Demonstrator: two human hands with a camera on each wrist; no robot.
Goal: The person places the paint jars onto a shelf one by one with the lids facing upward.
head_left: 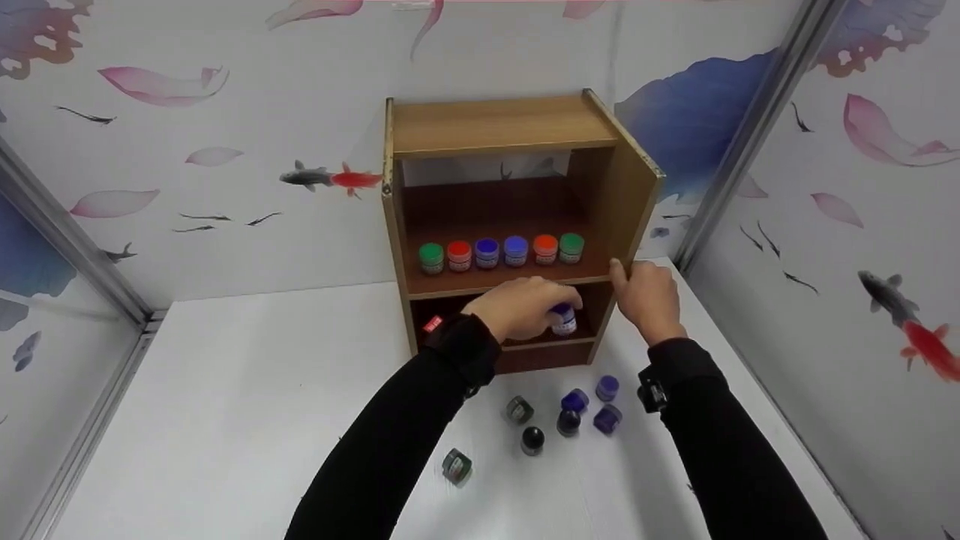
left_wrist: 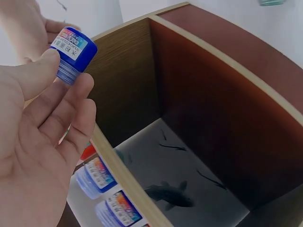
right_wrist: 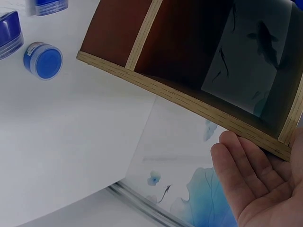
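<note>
My left hand [head_left: 521, 304] pinches a blue paint jar [head_left: 564, 322] between thumb and fingers, in front of the lower compartment of a small wooden shelf [head_left: 504, 124]. In the left wrist view, the label of this jar faces the camera, close to the side panel. My right hand [head_left: 651, 300] holds the shelf's right side panel [right_wrist: 189, 105], thumb at its front edge and fingers along the outer side. On the middle board, a row of paint jars runs green [head_left: 431, 259], red [head_left: 459, 256], two blue, orange-red [head_left: 545, 249], green [head_left: 571, 248].
On the white table [head_left: 247, 420] before the shelf lie several loose jars: purple-blue ones [head_left: 607, 388] at the right, dark ones [head_left: 532, 441] in the middle, a dark green one [head_left: 457, 466] nearer me. Patterned wall panels [head_left: 225, 150] enclose the back and sides.
</note>
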